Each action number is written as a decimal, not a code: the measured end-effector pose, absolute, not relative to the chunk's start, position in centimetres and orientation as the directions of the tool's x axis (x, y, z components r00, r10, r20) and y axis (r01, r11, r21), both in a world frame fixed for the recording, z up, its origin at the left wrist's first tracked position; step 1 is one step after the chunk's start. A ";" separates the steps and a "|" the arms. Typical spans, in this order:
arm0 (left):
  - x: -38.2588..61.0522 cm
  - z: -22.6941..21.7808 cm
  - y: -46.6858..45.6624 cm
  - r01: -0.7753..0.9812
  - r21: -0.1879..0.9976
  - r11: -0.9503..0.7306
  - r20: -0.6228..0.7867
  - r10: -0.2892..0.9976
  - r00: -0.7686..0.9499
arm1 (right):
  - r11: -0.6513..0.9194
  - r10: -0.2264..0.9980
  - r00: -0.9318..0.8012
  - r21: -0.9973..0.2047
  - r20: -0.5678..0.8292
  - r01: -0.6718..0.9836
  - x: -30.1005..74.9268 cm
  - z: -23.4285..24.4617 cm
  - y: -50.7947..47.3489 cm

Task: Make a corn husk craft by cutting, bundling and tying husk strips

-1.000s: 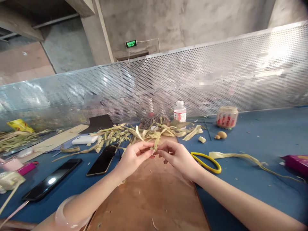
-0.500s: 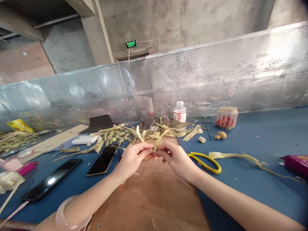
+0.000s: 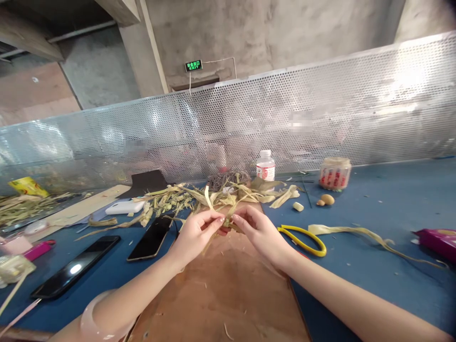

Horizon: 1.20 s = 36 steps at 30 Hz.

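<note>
Over the brown board, my left hand and my right hand meet fingertip to fingertip. Between them is a dried, pale green-yellow corn husk strip, pinched from both sides. Its ends stick up above my fingers, while my fingertips partly hide the gripped part. Just beyond lies a heap of dried husks. Beside my right wrist rests a tool with yellow loop handles; its working end is hidden.
Two dark phones lie left on the blue table. At the back stand a white bottle and a clear jar before a perforated metal screen. A long husk strip and a purple packet lie right.
My right thumb has shifted up and lies straighter along the husk. My fingertips have parted slightly, showing more of the gripped part. The rest stays in place.
</note>
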State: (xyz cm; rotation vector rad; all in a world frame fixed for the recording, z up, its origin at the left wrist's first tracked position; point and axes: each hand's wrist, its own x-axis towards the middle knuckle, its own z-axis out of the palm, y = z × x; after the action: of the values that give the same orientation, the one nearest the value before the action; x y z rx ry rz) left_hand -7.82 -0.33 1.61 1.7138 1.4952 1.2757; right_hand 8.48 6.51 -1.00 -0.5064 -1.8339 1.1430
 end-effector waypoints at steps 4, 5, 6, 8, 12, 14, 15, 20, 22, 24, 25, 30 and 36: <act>-7.7 1.7 -0.4 0.478 0.839 -0.260 0.302 0.953 -0.011 | 0.436 0.736 -0.516 -0.890 0.439 -0.135 8.4 -0.8 7.0; -7.7 1.7 -0.4 0.485 0.834 -0.264 0.299 0.954 0.005 | 0.430 0.739 -0.518 -0.894 0.431 -0.130 8.4 -0.7 7.1; -7.6 1.7 -0.4 0.491 0.830 -0.265 0.295 0.955 0.018 | 0.422 0.744 -0.518 -0.898 0.422 -0.125 8.4 -0.7 7.1; -7.6 1.7 -0.4 0.500 0.824 -0.267 0.291 0.956 0.032 | 0.406 0.758 -0.509 -0.906 0.409 -0.123 8.5 -0.6 7.1; -7.6 1.7 -0.4 0.519 0.804 -0.289 0.314 0.949 0.043 | 0.326 0.787 -0.495 -0.929 0.369 -0.176 8.5 -0.6 6.8; -7.6 1.8 -0.4 0.531 0.795 -0.294 0.318 0.947 0.047 | 0.272 0.785 -0.515 -0.938 0.345 -0.215 8.4 -0.6 6.5; -7.6 1.8 -0.4 0.531 0.797 -0.289 0.314 0.948 0.045 | 0.265 0.779 -0.523 -0.938 0.345 -0.224 8.3 -0.7 6.4; -7.5 1.7 -0.4 0.493 0.835 -0.245 0.273 0.962 0.016 | 0.314 0.743 -0.540 -0.918 0.395 -0.240 8.2 -0.6 5.7; -7.5 1.6 -0.3 0.481 0.843 -0.240 0.267 0.964 0.013 | 0.316 0.744 -0.538 -0.918 0.396 -0.239 8.2 -0.6 5.6; -7.5 1.6 -0.3 0.460 0.856 -0.236 0.259 0.966 0.015 | 0.343 0.755 -0.512 -0.912 0.409 -0.223 8.2 -0.6 5.6; -7.5 1.6 -0.3 0.446 0.864 -0.235 0.253 0.967 0.019 | 0.362 0.760 -0.494 -0.907 0.421 -0.217 8.2 -0.7 5.6; -7.4 1.4 -0.4 0.389 0.893 -0.226 0.227 0.973 0.044 | 0.368 0.768 -0.468 -0.899 0.437 -0.237 8.3 -0.7 5.4; -7.5 1.0 -0.3 0.396 0.888 -0.234 0.239 0.970 0.037 | 0.271 0.785 -0.483 -0.916 0.388 -0.296 8.3 -0.4 4.8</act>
State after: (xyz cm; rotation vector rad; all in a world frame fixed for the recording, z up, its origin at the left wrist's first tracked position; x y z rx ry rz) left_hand -7.47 -0.31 1.03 1.6951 1.3919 1.1782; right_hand 8.25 4.77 -0.45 -0.4658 -1.5734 1.4036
